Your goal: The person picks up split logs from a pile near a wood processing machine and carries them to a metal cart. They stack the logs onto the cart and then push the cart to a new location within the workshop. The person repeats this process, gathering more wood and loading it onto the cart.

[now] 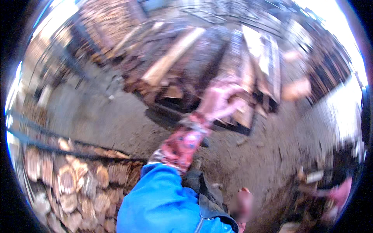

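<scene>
My left arm, in a blue sleeve (155,198) with a red patterned cuff (181,145), reaches forward to the wood pile. Smeared by motion, my left hand (221,100) is at the near end of a split log (244,116); thumb and fingers curve apart, with a gap between them. Whether they touch the wood I cannot make out. Beside it, several long split logs and slabs lie side by side, among them a pale one (173,58). Low in the picture, a blurred reddish shape (244,204) may be my right hand; its fingers are not distinct.
Cut log ends (68,180) are stacked at the lower left behind a dark bar (93,156). More stacked wood (107,23) stands at the far left. Brown dirt ground (272,155) surrounds the pile. A pink blurred shape (342,192) shows at the lower right, among dark clutter.
</scene>
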`<state>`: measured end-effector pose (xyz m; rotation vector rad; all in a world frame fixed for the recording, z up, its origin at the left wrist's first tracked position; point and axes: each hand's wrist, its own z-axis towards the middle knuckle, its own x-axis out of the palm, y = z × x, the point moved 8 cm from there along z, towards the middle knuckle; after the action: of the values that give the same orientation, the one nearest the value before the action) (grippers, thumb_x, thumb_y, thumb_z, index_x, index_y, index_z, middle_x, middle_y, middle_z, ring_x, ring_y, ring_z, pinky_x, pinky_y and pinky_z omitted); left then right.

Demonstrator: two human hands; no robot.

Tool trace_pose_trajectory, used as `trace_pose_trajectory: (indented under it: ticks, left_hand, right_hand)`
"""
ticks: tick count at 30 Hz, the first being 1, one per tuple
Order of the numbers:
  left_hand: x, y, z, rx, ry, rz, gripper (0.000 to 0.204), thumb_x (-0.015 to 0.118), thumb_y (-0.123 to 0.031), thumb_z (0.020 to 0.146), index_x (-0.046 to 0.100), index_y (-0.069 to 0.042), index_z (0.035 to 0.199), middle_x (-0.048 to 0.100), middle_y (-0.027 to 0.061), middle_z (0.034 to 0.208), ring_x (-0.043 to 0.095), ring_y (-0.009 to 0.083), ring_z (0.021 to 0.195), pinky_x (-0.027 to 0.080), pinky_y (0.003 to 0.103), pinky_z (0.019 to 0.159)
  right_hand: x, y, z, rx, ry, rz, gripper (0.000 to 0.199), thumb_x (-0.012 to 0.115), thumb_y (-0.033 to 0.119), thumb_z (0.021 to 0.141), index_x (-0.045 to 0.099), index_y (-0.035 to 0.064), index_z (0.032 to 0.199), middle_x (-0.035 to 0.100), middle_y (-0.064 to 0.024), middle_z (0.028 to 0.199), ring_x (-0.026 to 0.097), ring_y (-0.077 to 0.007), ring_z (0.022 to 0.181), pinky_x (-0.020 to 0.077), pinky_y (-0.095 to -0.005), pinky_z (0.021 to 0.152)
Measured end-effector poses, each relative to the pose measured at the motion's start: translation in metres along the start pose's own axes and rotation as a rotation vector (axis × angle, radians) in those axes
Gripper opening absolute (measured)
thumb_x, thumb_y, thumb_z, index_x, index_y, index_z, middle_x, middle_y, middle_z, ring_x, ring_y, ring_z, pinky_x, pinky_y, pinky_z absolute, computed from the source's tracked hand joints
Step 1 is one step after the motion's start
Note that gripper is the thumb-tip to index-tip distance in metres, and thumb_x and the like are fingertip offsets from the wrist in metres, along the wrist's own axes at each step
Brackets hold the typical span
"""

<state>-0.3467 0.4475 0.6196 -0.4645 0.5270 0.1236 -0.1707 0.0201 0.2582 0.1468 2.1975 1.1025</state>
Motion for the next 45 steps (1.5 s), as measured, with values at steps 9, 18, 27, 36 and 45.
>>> trace_pose_trajectory:
  ticks: [9,18,27,36,45]
  left_hand:
    - [0.07,-0.145,-0.056,-0.073,-0.058,-0.132,0.022,0.067,-0.007,0.083,0.061,0.001,0.102,0.063,0.0153,0.112,0.057,0.0313,0.106,0.043,0.043,0.096]
    - [0.299,-0.107,-0.33,-0.831,1.032,-0.406,0.015,0.069,-0.011,0.086,0.066,0.002,0.094,0.068,0.0028,0.082,0.062,0.0091,0.074,0.051,0.026,0.069]
    - [0.366,-0.109,-0.376,-0.61,1.414,-0.274,0.037,0.069,-0.032,0.079,0.071,0.001,0.095,0.071,0.0158,0.084,0.068,0.0223,0.079,0.053,0.035,0.073]
    - [0.399,-0.124,-0.333,-0.74,1.373,-0.338,0.037,0.067,-0.032,0.078,0.069,0.0,0.097,0.071,0.0149,0.089,0.068,0.026,0.085,0.053,0.037,0.079]
    - [0.25,-0.025,-0.508,-1.194,1.057,-0.112,0.039,0.068,-0.038,0.074,0.072,-0.003,0.092,0.071,0.0168,0.088,0.068,0.028,0.086,0.053,0.039,0.079]
  right_hand:
    - [-0.06,-0.107,-0.042,0.132,-0.171,-0.052,0.042,0.068,0.028,0.082,0.065,-0.0001,0.113,0.068,-0.0181,0.103,0.067,-0.0268,0.094,0.0523,-0.035,0.084]
    - [-0.105,-0.192,-0.092,0.36,-0.21,0.072,0.046,0.066,0.035,0.08,0.065,0.0006,0.111,0.068,-0.0188,0.099,0.065,-0.0338,0.096,0.0509,-0.042,0.084]
    - [-0.102,-0.224,-0.105,0.446,-0.422,0.266,0.044,0.071,0.031,0.079,0.065,0.0,0.11,0.069,-0.0172,0.098,0.067,-0.0293,0.091,0.0526,-0.0373,0.081]
    - [-0.114,-0.217,-0.043,0.418,-0.285,0.229,0.043,0.071,0.026,0.081,0.065,-0.0022,0.112,0.071,-0.0139,0.093,0.067,-0.0207,0.086,0.0526,-0.0327,0.079]
    - [-0.091,-0.179,0.029,0.147,0.052,-0.002,0.039,0.068,0.021,0.083,0.064,-0.0033,0.114,0.07,-0.015,0.1,0.067,-0.0198,0.091,0.0527,-0.0326,0.083]
